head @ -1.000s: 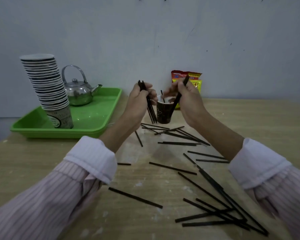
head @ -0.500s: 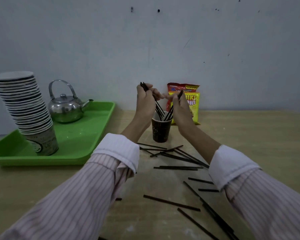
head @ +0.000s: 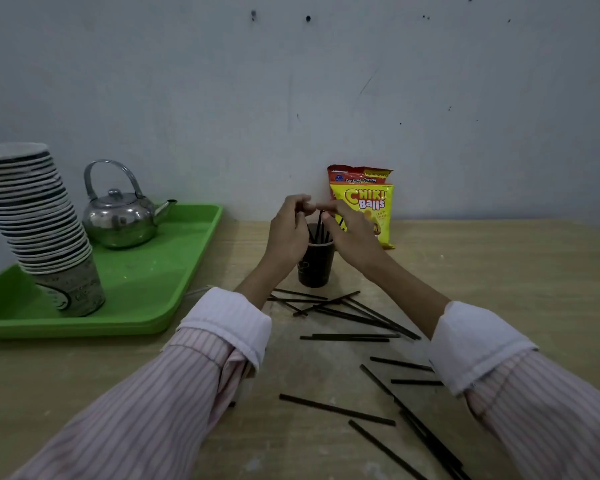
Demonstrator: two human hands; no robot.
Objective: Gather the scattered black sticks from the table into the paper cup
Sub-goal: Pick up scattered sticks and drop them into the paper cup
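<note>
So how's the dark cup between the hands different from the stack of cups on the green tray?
The dark paper cup stands alone and upright on the table, black sticks inside; the cup stack is pale, many cups nested, leaning, on the green tray. Both look like paper cups.

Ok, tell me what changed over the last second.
Both hands came together over the paper cup: the left hand lowered its bundle of black sticks into it, and the right hand fed its stick in too. Whether they have let go is unclear. The scattered sticks on the table stayed put.
</note>
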